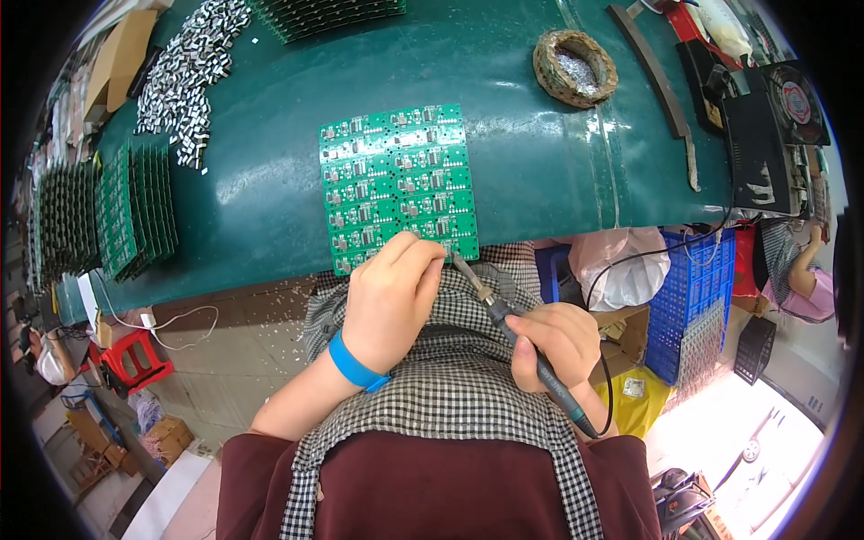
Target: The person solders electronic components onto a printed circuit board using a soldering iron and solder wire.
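Observation:
A green panel of circuit boards lies flat on the table near its front edge, with rows of small parts on it. My right hand is wrapped round the handle of a soldering iron. Its tip meets the panel's lower right corner or sits just above it; I cannot tell which. Beside that tip, over the panel's lower edge, my left hand has thumb and fingers pinched together. Whatever it pinches is hidden. A blue band circles my left wrist.
Circuit board stacks stand at the left, another stack at the far edge. A heap of small metallic parts is spread far left. On the right are a round dish, a black fan box and the iron's black cable.

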A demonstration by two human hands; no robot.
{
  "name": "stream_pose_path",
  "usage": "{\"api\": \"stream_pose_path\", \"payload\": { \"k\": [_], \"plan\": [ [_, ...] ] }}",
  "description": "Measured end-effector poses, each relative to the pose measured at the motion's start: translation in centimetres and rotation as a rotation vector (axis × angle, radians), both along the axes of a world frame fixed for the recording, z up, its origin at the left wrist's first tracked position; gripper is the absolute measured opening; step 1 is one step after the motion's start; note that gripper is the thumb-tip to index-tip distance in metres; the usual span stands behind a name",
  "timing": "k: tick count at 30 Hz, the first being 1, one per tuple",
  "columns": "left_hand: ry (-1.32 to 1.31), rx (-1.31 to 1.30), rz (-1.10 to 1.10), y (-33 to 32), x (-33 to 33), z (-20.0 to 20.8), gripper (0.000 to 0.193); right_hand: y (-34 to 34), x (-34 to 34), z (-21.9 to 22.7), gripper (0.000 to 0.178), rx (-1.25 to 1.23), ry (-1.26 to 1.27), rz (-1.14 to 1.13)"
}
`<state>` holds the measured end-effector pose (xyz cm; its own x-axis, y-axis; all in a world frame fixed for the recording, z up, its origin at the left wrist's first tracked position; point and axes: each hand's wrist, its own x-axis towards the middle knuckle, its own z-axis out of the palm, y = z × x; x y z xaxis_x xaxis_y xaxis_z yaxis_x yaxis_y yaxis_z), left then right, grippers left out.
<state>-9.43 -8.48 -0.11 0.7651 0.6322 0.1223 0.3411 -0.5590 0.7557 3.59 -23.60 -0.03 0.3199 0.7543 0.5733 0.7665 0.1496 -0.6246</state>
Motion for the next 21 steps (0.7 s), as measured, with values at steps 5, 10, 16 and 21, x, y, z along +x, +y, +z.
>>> {"api": "stream_pose_path", "payload": {
  "k": [5,10,16,21],
  "plan": [
    [-0.014,0.037,-0.01,0.1,-0.1,0.0,0.01,-0.2,-0.1,-0.1,0.014,0.013,-0.006,0.017],
    [-0.059,0.09,0.207,1.5,-2.0,1.4,0.011,-1.0,0.5,0.3,0.013,0.1,-0.022,-0.04],
    [0.133,-0.086,0.46,3.2,-5.7,-0.4,0.005,-0.7,0.6,-0.5,0.017,0.126,-0.004,-0.194],
    [-0.021,-0.216,0.274,2.3,-3.1,-0.1,0.007,-0.3,1.0,-0.2,0.02,0.074,0.11,-0.161]
  ]
}}
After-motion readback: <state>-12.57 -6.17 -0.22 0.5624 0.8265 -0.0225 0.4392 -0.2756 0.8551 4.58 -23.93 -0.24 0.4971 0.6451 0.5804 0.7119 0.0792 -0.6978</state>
